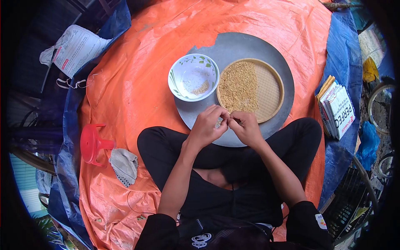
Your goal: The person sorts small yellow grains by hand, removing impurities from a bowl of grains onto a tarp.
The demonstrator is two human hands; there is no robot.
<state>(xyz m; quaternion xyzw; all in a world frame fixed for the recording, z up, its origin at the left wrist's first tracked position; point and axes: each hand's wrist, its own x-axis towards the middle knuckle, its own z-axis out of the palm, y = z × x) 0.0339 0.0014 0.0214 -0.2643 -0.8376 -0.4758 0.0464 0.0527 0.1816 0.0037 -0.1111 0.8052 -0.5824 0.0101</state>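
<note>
My left hand (209,125) and my right hand (246,128) meet over the near part of a round grey board (271,46), their thumbs and forefingers pinched close together. Whatever lies between the fingertips is too small to name. Just beyond them, a round woven tray (270,98) holds golden-brown grains (238,85), spread mostly over its left side. Left of the tray, a white bowl (187,77) with a green leaf pattern has a small heap of pale grains (201,88) in it.
An orange tarp (125,87) covers the ground, with blue sheeting (339,158) at its sides. A red plastic stool (92,144) and a grey cloth cap (124,166) lie at left. Folded printed bags (336,109) are at right; a white sack (77,48) is upper left.
</note>
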